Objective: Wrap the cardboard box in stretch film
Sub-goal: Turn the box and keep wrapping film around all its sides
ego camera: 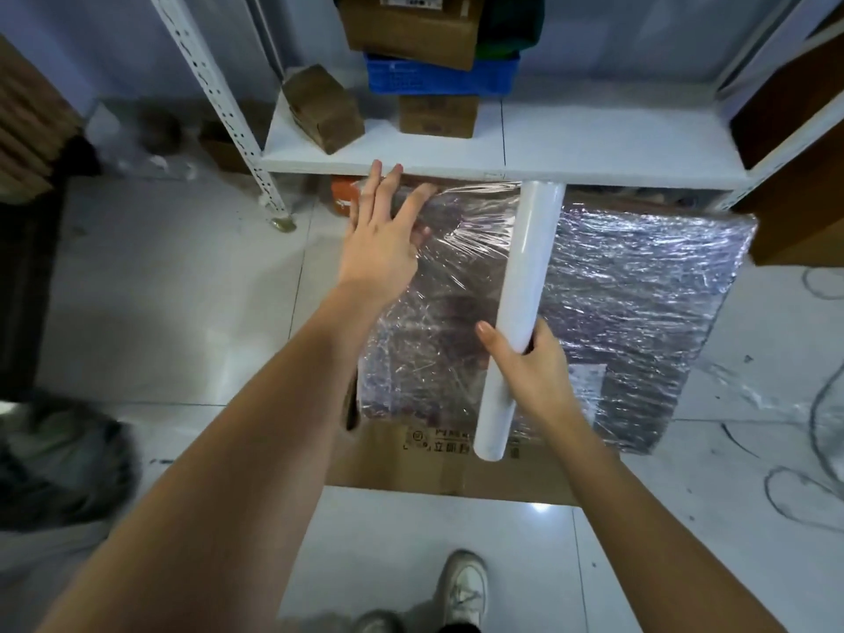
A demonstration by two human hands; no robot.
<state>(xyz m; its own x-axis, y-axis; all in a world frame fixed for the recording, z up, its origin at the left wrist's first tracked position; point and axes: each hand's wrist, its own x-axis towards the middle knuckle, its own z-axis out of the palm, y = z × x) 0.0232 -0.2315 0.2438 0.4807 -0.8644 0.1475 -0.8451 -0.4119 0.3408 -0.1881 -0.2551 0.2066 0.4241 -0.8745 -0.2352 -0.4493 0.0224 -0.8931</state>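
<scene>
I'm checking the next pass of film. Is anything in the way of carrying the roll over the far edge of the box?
Yes, likely. The white shelf overhangs the far edge of the box, and the top of the roll, held by the right hand, is already close under it.

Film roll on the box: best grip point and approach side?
Grip the film roll near its lower end, from its right side, as the right hand does: it is a slim cylinder, and film feeds left toward the left hand on the cardboard box.
</scene>
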